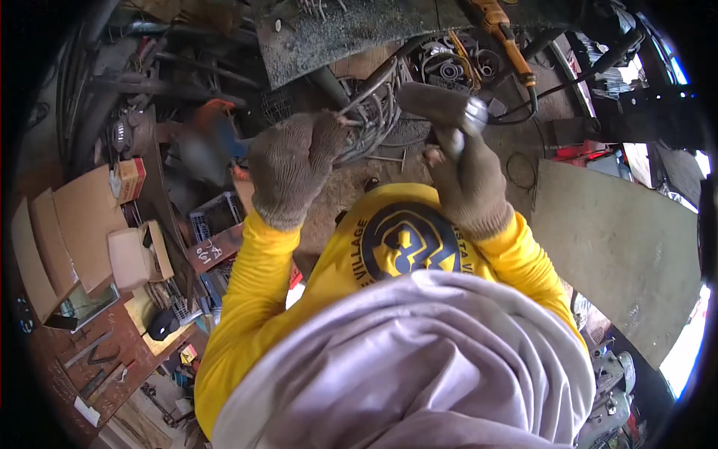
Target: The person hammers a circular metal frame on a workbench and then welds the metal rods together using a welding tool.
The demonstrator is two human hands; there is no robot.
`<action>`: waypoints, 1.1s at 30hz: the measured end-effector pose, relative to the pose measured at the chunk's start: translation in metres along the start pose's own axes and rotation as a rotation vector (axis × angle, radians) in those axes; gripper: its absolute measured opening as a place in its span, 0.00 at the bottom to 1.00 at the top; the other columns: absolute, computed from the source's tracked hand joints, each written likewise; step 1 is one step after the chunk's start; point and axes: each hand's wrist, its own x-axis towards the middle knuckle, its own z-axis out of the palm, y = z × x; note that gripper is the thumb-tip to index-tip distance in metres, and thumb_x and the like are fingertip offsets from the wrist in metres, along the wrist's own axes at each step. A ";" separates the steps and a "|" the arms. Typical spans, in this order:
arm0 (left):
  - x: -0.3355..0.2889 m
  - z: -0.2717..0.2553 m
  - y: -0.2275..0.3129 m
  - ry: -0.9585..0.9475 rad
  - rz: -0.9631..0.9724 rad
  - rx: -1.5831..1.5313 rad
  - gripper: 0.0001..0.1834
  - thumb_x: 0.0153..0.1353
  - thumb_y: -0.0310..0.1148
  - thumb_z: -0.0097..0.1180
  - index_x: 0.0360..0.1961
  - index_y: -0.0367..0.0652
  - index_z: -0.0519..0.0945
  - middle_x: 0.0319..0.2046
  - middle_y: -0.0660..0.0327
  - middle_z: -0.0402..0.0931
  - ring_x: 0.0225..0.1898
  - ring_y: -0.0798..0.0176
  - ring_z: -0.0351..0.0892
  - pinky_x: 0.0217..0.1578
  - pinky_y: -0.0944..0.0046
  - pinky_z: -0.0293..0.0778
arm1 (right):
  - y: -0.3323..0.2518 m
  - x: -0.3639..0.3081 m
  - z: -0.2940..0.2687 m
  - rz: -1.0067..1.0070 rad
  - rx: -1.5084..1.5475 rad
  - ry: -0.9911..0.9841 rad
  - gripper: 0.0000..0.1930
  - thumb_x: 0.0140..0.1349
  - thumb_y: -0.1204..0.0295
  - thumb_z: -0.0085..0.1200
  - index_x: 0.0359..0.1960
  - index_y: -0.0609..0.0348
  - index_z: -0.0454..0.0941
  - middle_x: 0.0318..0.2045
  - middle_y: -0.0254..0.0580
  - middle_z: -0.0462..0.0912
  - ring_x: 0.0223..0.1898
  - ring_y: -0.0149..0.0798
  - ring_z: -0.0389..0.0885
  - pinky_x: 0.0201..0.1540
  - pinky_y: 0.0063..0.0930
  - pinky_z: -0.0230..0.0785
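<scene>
My left hand (293, 168), in a worn brown knit glove, is closed with its fingertips pinched at the end of a thin metal rod (370, 90). The rod slants up and to the right, over a bundle of bent rods or cables (381, 120). My right hand (475, 179), gloved the same way with bare fingertips, grips a hammer (434, 103) by its handle. The hammer's dark, heavy head is raised beside the rod, with a shiny rounded end toward the right. Most of the handle is hidden in my fist.
A rough metal-topped bench (329, 45) is ahead, with an orange angle grinder (497, 34) and its cord on the right. Cardboard boxes (90, 224) and a rusty table (97, 359) stand left. A large flat sheet (613, 247) lies right. Metal parts clutter the floor.
</scene>
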 end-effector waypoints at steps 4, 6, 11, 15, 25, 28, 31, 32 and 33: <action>0.001 0.008 0.000 0.190 -0.001 -0.098 0.12 0.60 0.38 0.61 0.27 0.39 0.80 0.23 0.56 0.79 0.24 0.54 0.80 0.28 0.60 0.73 | -0.002 0.005 -0.010 -0.116 0.293 0.143 0.19 0.57 0.70 0.59 0.49 0.63 0.73 0.37 0.58 0.80 0.38 0.59 0.80 0.41 0.39 0.73; 0.003 0.010 0.000 0.222 -0.008 -0.171 0.13 0.60 0.38 0.60 0.26 0.39 0.80 0.22 0.56 0.79 0.23 0.54 0.79 0.27 0.59 0.73 | 0.005 0.013 0.002 -0.350 0.475 0.155 0.18 0.56 0.72 0.60 0.48 0.63 0.75 0.38 0.58 0.80 0.38 0.58 0.80 0.42 0.38 0.73; 0.003 -0.006 0.002 0.024 -0.099 -0.116 0.12 0.60 0.38 0.61 0.28 0.39 0.81 0.22 0.56 0.80 0.25 0.54 0.81 0.28 0.62 0.73 | -0.002 0.021 -0.002 -0.021 -0.034 0.014 0.17 0.58 0.67 0.58 0.47 0.60 0.73 0.30 0.55 0.81 0.34 0.60 0.81 0.35 0.43 0.73; 0.001 0.002 -0.007 0.170 0.014 0.005 0.12 0.60 0.38 0.61 0.27 0.39 0.81 0.20 0.57 0.79 0.24 0.55 0.80 0.28 0.62 0.73 | -0.014 0.001 -0.013 -0.156 0.367 0.164 0.16 0.58 0.68 0.58 0.46 0.60 0.76 0.32 0.52 0.81 0.33 0.55 0.81 0.37 0.39 0.74; -0.009 -0.003 -0.011 0.092 -0.087 -0.156 0.11 0.59 0.37 0.62 0.29 0.40 0.82 0.22 0.56 0.79 0.23 0.57 0.79 0.25 0.61 0.72 | 0.010 0.007 -0.001 -0.152 0.481 0.229 0.23 0.64 0.68 0.53 0.58 0.66 0.63 0.36 0.47 0.82 0.35 0.40 0.83 0.37 0.30 0.75; -0.013 -0.009 -0.009 0.094 -0.238 -0.324 0.15 0.61 0.41 0.59 0.28 0.37 0.80 0.21 0.56 0.77 0.22 0.58 0.77 0.27 0.61 0.70 | 0.027 0.011 -0.005 -0.174 0.390 0.324 0.20 0.65 0.69 0.52 0.55 0.65 0.66 0.32 0.41 0.80 0.27 0.33 0.79 0.30 0.26 0.73; -0.018 -0.011 -0.012 0.107 -0.334 -0.404 0.15 0.61 0.40 0.58 0.28 0.37 0.80 0.21 0.57 0.77 0.23 0.58 0.76 0.28 0.60 0.70 | 0.040 0.007 -0.008 0.211 0.754 0.229 0.16 0.66 0.68 0.51 0.51 0.63 0.69 0.26 0.33 0.76 0.21 0.25 0.73 0.23 0.20 0.66; -0.020 -0.012 -0.013 0.127 -0.333 -0.414 0.10 0.61 0.35 0.59 0.30 0.38 0.81 0.22 0.56 0.77 0.24 0.57 0.77 0.28 0.60 0.72 | 0.049 0.004 -0.005 0.274 0.727 0.233 0.14 0.66 0.67 0.51 0.48 0.62 0.70 0.23 0.31 0.74 0.20 0.23 0.71 0.22 0.18 0.64; -0.020 -0.012 -0.013 0.127 -0.332 -0.412 0.10 0.61 0.35 0.59 0.30 0.38 0.81 0.22 0.56 0.77 0.24 0.57 0.77 0.28 0.60 0.72 | 0.059 -0.001 -0.003 0.338 0.694 0.242 0.12 0.67 0.66 0.51 0.46 0.60 0.71 0.21 0.29 0.71 0.19 0.21 0.69 0.21 0.16 0.61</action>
